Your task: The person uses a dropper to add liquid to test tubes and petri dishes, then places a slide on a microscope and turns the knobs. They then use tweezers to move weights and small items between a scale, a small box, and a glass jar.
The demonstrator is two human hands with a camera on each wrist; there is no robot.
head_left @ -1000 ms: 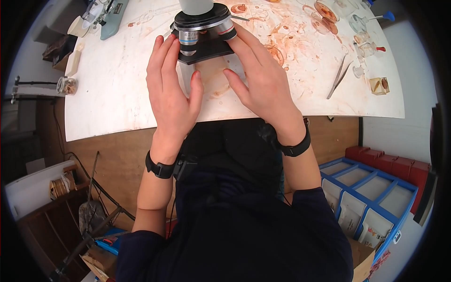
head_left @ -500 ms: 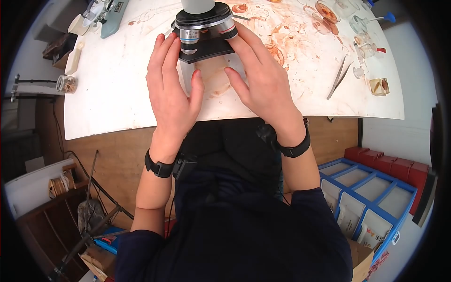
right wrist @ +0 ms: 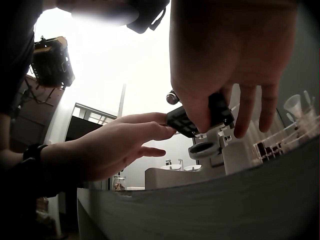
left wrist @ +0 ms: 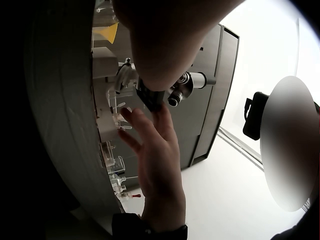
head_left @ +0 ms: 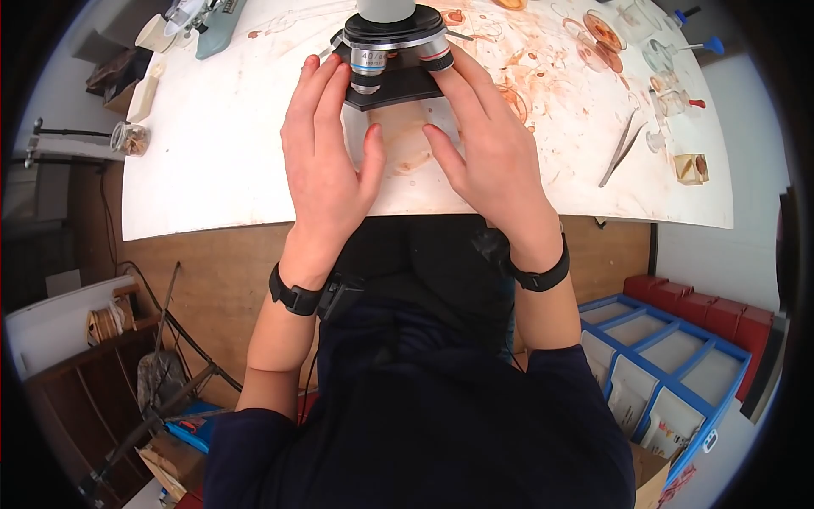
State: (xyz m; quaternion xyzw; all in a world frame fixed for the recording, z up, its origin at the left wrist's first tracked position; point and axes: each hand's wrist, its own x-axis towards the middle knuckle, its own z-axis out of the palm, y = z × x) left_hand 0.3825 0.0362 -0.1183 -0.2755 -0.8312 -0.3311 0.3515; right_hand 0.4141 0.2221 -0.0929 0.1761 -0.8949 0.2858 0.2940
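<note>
**Two-Handed Contact at the Microscope Stage**

The grip is wide on both sides: the fingers of the left hand (head_left: 326, 174) and right hand (head_left: 500, 161) are extended, the thumbs are spread, and nothing is enclosed. The microscope (head_left: 386, 8) is located on the counter (head_left: 203, 170), with its black stage (head_left: 394, 89) between the fingertips. Left fingertip contact is seen at the stage edge; whether the right fingertips touch cannot be told.

For good control, light and equal pressure should be applied from both sides. The fingers should be held clear of the objective (head_left: 368, 68), so that the glass is not smudged.

In the head view, the objective's markings and the tweezers (head_left: 617, 153) are shown. In the right wrist view, the stage underside and a round, black-rimmed part (right wrist: 202, 149) below it are revealed, both hidden from above.
</note>
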